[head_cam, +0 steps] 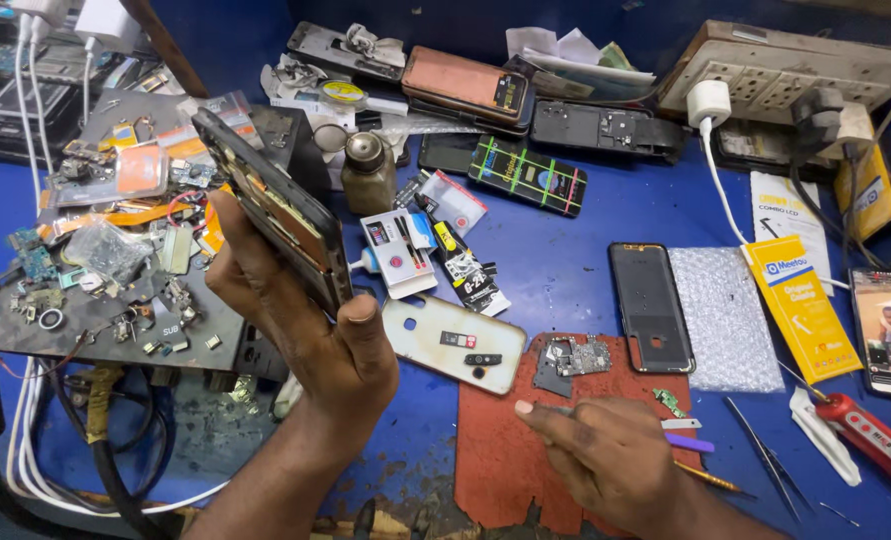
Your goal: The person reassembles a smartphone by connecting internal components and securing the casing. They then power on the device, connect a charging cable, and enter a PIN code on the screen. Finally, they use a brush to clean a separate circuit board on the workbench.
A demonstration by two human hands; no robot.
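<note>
The left hand (310, 325) sits left of centre in the frame, its fingers closed around an opened phone frame (270, 210) held tilted on edge above the blue surface (565, 260); the hand covers the frame's lower end, and the parts inside it are too small to make out. The right hand (605, 455) lies at the lower centre-right on a red mat (495, 450), fingers pinched on a thin tool whose tip points left; a purple handle (690, 442) and a yellowish shaft stick out behind the knuckles, and how many tools it holds cannot be told. A small circuit board (580, 355) rests on the mat just above that hand. Beside the mat lies a pale back cover (455, 345), and to the right a dark back cover (650, 305) next to a sheet of bubble wrap (725, 315). At the left, a dark tray (95, 320) holds loose screws and small parts, hard to tell apart. A small brown bottle (368, 175) stands in the upper centre. A red-handled screwdriver (875, 435) is cut off at the right edge.
</note>
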